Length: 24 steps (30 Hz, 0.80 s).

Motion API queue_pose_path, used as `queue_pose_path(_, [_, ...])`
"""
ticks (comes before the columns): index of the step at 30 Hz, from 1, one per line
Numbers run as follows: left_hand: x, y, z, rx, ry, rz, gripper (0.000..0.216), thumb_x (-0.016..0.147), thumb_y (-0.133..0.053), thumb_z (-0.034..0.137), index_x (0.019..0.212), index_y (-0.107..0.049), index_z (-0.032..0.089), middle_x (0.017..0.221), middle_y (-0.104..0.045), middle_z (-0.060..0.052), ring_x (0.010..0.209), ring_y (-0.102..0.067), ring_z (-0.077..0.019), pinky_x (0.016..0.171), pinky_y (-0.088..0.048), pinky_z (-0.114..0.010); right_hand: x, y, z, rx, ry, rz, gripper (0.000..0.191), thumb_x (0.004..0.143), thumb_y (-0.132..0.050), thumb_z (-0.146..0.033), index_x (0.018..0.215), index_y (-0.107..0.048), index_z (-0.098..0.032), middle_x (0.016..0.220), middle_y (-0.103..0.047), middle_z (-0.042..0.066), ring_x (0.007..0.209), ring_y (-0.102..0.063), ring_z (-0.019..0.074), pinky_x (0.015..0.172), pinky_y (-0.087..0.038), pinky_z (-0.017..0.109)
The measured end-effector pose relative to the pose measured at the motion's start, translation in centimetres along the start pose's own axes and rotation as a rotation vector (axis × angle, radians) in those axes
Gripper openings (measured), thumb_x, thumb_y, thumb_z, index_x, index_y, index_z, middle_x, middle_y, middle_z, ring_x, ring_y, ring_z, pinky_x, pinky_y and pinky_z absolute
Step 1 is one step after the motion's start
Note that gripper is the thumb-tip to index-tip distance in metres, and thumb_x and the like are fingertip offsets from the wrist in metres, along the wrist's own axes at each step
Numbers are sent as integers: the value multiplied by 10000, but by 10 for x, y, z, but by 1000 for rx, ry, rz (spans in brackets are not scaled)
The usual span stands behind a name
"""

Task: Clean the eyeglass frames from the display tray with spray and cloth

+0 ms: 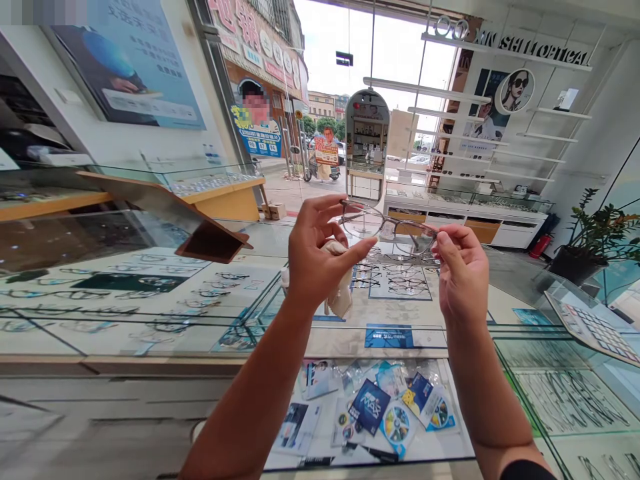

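Specs (389, 223) are up over the glass counter (340, 344), tilted a bit, R end lower. L hand (317, 250) holds the L end w/ its fingertips, thumb stretched out below, cloth (340, 297) bunched vs. palm. R hand (463, 277) pinches the other end, thumb to curled fingers. Forearms (250, 393) reach fwd & up.
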<state>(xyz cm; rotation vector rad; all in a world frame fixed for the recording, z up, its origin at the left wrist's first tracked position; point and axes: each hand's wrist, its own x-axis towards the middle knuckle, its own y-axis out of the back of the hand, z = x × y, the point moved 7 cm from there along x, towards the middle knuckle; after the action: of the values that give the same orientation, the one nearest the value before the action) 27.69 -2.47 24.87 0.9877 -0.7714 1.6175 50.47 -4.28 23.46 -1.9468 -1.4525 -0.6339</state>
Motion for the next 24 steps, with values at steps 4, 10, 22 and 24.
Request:
queue_pose_path(4, [0, 1, -3, -61, 9, -1, 613, 739, -891, 474, 1200, -547, 262, 1136, -734, -72, 757, -677, -130, 553, -511, -232, -1, -2, 4, 50, -47, 17, 240, 848, -754, -433, 981, -673, -250, 980, -746, 28, 957, -711, 193, 867, -568, 360])
queue_pose_path(10, [2, -2, -13, -165, 94, -47, 601, 719, -881, 426, 1184, -542, 254, 1109, -736, -82, 702, -662, -128, 529, -501, -243, 0, -1, 5, 58, -50, -3, 259, 882, -699, -489, 996, -701, -257, 995, -747, 27, 810, -664, 153, 746, -544, 321])
queue_pose_path(22, [-24, -41, -14, -640, 763, -545, 431, 751, -750, 563, 954, -772, 184, 704, -648, -64, 475, -459, -96, 394, -363, -228, -25, -33, -37, -366, 436, -333, 414, 895, -740, -421, 1308, -710, -410, 1366, -696, 5, 1260, -606, 287, 1059, -484, 519])
queue_pose_path(24, [-29, -47, -19, -665, 816, -591, 411, 720, -770, 539, 935, -780, 189, 706, -649, -63, 494, -486, -109, 401, -367, -230, -25, -32, -40, -404, 471, -316, 352, 912, -727, -401, 1263, -740, -419, 1347, -706, 0, 1235, -611, 286, 1036, -490, 514])
